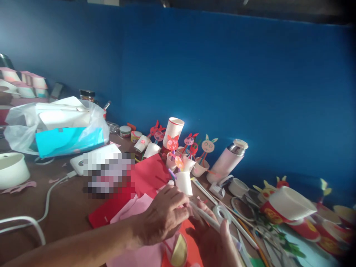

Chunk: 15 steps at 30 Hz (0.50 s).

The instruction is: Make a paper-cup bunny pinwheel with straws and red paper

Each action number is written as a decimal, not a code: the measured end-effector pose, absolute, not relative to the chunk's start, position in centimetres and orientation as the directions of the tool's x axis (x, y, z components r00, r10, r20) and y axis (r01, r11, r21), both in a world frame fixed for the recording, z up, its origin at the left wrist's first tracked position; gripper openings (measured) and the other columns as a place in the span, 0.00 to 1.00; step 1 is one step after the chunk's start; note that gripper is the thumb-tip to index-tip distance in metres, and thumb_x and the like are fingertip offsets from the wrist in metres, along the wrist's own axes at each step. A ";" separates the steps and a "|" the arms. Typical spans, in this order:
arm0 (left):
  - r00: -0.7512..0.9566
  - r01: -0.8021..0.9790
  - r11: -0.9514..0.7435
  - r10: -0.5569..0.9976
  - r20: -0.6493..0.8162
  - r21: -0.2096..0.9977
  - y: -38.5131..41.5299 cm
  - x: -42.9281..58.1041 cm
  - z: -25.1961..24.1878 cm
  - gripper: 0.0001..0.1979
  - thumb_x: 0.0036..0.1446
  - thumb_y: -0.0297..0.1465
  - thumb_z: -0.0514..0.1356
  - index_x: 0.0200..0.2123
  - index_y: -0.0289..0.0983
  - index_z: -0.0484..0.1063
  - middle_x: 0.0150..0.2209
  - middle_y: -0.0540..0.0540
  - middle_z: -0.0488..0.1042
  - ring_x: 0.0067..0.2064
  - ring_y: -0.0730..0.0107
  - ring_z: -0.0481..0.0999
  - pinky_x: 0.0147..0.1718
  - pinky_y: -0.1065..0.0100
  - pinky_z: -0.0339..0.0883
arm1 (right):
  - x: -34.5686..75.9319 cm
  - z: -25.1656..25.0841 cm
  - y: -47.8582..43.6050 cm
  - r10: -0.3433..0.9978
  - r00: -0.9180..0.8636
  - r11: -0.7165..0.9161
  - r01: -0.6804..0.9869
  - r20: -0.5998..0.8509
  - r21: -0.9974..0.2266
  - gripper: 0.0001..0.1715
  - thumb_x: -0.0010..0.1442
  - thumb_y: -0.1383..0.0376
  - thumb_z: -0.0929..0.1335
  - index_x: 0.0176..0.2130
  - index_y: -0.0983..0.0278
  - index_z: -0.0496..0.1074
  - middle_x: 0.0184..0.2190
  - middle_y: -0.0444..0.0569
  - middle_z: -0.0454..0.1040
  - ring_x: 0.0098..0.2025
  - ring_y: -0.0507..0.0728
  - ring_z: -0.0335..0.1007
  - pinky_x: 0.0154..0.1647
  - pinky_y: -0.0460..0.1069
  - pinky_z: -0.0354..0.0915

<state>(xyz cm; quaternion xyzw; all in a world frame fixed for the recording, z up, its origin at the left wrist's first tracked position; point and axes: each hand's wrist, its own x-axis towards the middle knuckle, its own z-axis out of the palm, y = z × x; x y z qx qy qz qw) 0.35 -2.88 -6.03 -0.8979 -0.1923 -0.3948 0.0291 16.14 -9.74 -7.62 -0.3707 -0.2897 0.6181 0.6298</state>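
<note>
My left hand (169, 213) reaches in from the left with its fingers bent and pressed together; whatever they grip is hidden. Close beside it, my right hand (215, 241) is partly in shadow, its thumb raised. A long white pen-like tool (208, 218) runs between the right thumb and fingers, its far end close to my left fingertips. Below the hands lie red-orange paper (191, 226), a cup with a tan inside (179, 250) and pink paper (136, 256). A white paper cup (184, 183) stands just beyond my left hand.
Cups with paper animal faces (207, 146) stand near a blue wall (222, 74), beside a leaning thermos (228, 159). Rightward lie a tape roll (222, 213), pencils and stacked cups (292, 204). Leftward are a plastic bag (19, 126), a power bank (79, 163) and its cable (47, 204).
</note>
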 end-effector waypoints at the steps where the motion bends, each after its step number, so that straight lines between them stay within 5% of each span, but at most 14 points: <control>1: 0.633 0.376 -0.922 0.330 0.700 0.095 -2.9 0.3 -6.0 0.07 0.55 0.21 0.53 0.32 0.36 0.68 0.33 0.48 0.69 0.35 0.69 0.65 0.38 0.65 0.58 | 16.3 -8.0 -9.6 0.993 0.072 -0.038 -0.542 -0.091 -0.840 0.29 0.52 0.41 0.63 0.44 0.57 0.73 0.46 0.53 0.75 0.48 0.63 0.71 0.35 0.53 0.68; 8: 0.645 0.366 -0.903 0.419 0.639 0.223 -3.5 0.4 -5.2 0.10 0.58 0.21 0.46 0.32 0.36 0.65 0.32 0.46 0.67 0.34 0.68 0.65 0.40 0.64 0.60 | 17.8 -10.7 -8.7 0.989 0.144 0.029 -0.404 -0.033 -0.914 0.31 0.47 0.39 0.66 0.43 0.55 0.72 0.42 0.52 0.78 0.42 0.63 0.74 0.32 0.52 0.67; 15: 0.639 0.237 -0.910 0.409 0.652 0.339 -4.9 0.7 -4.8 0.09 0.57 0.21 0.48 0.29 0.35 0.65 0.27 0.47 0.66 0.31 0.71 0.64 0.31 0.70 0.59 | 20.2 -6.2 -8.5 0.973 0.228 0.071 -0.415 -0.028 -0.907 0.29 0.53 0.42 0.63 0.47 0.56 0.67 0.46 0.53 0.75 0.49 0.61 0.70 0.39 0.52 0.64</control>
